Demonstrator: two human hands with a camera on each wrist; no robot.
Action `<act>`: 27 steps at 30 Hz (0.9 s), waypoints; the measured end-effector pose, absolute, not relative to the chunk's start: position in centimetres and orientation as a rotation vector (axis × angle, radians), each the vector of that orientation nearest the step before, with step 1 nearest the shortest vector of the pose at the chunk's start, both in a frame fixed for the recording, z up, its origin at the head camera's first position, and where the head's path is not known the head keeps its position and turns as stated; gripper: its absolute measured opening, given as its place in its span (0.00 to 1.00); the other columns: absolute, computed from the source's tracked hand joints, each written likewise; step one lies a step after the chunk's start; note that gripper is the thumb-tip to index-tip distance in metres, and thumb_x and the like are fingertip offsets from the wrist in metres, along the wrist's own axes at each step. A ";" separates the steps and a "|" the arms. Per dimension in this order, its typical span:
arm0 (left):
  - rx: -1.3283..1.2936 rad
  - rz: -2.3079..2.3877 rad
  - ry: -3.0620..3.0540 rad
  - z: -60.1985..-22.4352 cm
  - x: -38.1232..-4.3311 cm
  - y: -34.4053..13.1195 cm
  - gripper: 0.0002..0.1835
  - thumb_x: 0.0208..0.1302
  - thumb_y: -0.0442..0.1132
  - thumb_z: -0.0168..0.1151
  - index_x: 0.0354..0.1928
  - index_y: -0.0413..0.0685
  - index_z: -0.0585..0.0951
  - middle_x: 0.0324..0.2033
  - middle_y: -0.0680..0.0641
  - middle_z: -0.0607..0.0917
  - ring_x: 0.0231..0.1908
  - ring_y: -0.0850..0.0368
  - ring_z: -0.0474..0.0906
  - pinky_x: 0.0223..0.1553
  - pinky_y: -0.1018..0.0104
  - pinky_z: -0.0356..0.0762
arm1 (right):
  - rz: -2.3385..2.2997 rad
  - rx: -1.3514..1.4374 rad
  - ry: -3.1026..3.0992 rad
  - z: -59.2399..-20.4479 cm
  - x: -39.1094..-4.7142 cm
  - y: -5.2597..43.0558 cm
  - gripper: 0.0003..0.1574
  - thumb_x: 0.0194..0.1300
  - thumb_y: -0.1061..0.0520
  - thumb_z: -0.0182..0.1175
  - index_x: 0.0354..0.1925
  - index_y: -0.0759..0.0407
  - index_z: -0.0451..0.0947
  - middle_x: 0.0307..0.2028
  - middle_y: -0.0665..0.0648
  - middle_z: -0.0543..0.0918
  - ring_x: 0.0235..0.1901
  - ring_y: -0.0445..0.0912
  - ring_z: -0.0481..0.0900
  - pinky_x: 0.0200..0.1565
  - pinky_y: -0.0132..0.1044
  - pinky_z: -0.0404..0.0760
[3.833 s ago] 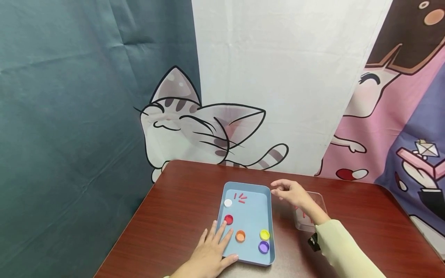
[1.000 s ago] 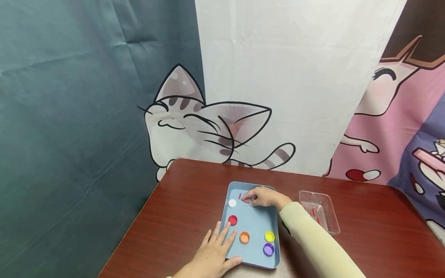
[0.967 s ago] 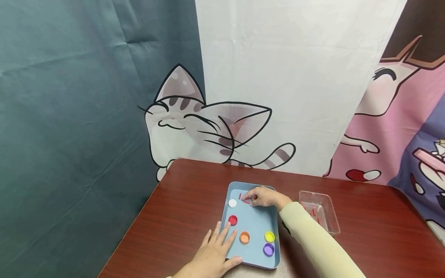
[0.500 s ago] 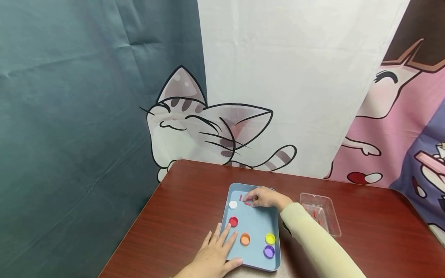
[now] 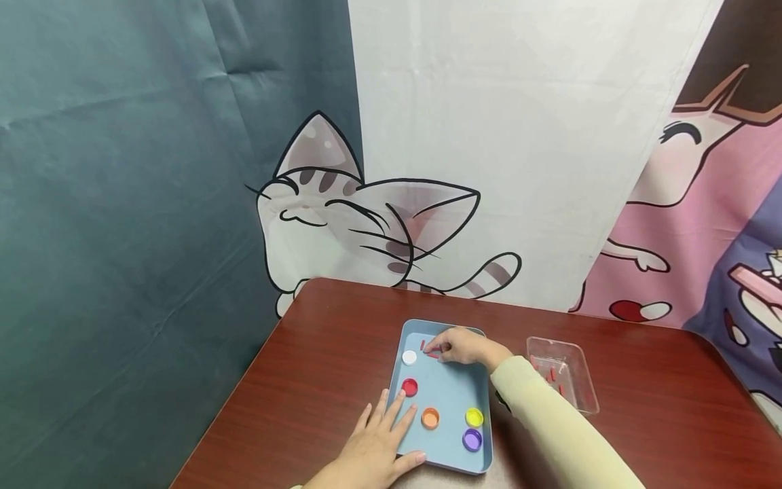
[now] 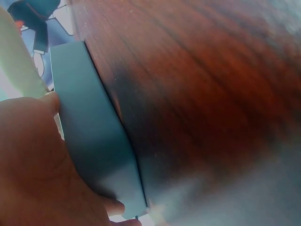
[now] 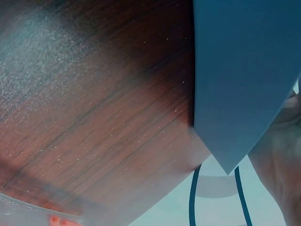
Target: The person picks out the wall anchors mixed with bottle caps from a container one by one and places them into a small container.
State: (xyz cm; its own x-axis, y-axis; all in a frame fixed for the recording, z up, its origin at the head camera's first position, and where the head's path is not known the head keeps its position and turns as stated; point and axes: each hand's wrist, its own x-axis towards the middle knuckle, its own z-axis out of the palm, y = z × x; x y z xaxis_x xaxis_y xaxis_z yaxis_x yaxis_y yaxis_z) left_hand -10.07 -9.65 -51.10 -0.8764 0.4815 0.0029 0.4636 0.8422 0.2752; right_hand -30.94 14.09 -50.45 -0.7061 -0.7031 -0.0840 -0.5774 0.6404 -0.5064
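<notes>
A light blue tray (image 5: 449, 387) lies on the table, holding round caps and several short red sticks (image 5: 423, 345). My left hand (image 5: 374, 445) rests with spread fingers over the tray's near-left rim, its index fingertip by the red cap (image 5: 410, 387). In the left wrist view the hand lies against the tray's outer wall (image 6: 94, 117). My right hand (image 5: 467, 345) reaches into the tray's far end, fingertips down among the red sticks. Whether it pinches one is hidden. The white cap (image 5: 408, 357) sits just left of those sticks.
Nearer in the tray are an orange cap (image 5: 430, 418), a yellow cap (image 5: 474, 417) and a purple cap (image 5: 472, 439). Right of the tray stands a clear plastic box (image 5: 574, 370) with several red sticks, partly behind the right sleeve. A printed curtain hangs behind the brown table (image 5: 318, 360).
My right hand has moved left from beside the clear box and down to the red sticks in the tray, staying there over the last second. My left hand keeps its place.
</notes>
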 end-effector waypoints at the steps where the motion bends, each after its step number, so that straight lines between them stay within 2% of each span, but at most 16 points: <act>1: 0.760 0.417 2.952 -51.1 -10.1 -9.7 0.42 0.70 0.72 0.45 0.77 0.54 0.64 0.78 0.43 0.58 0.76 0.34 0.51 0.67 0.32 0.59 | -0.652 -1.039 2.586 -50.5 -30.9 14.1 0.19 0.64 0.62 0.70 0.53 0.48 0.87 0.24 0.45 0.73 0.24 0.37 0.70 0.28 0.29 0.71; 9: 0.768 0.425 2.946 -51.1 -10.0 -9.7 0.42 0.71 0.71 0.45 0.77 0.53 0.64 0.78 0.43 0.58 0.76 0.34 0.52 0.67 0.32 0.59 | -0.665 -1.057 2.585 -51.0 -31.2 14.2 0.19 0.67 0.61 0.67 0.56 0.49 0.86 0.27 0.44 0.76 0.25 0.38 0.71 0.29 0.29 0.72; 18: 0.759 0.431 2.951 -50.9 -10.0 -9.7 0.42 0.71 0.71 0.45 0.77 0.53 0.65 0.78 0.42 0.58 0.76 0.34 0.52 0.67 0.32 0.60 | -0.632 -1.055 2.628 -50.8 -31.3 13.8 0.19 0.66 0.60 0.68 0.55 0.49 0.87 0.24 0.44 0.74 0.24 0.38 0.70 0.28 0.29 0.72; 24: 0.751 0.439 2.947 -50.9 -10.0 -9.7 0.42 0.70 0.71 0.46 0.77 0.53 0.65 0.78 0.42 0.58 0.76 0.34 0.51 0.67 0.32 0.59 | -0.633 -1.031 2.625 -50.7 -31.2 13.8 0.20 0.65 0.59 0.69 0.55 0.49 0.86 0.26 0.45 0.77 0.26 0.39 0.72 0.29 0.30 0.74; 27: 0.749 0.442 2.942 -51.0 -10.0 -9.7 0.42 0.70 0.71 0.46 0.77 0.54 0.64 0.78 0.42 0.58 0.76 0.34 0.51 0.67 0.32 0.59 | -0.649 -1.007 2.629 -50.8 -31.2 13.8 0.20 0.65 0.59 0.70 0.55 0.48 0.87 0.30 0.45 0.81 0.28 0.39 0.73 0.30 0.29 0.75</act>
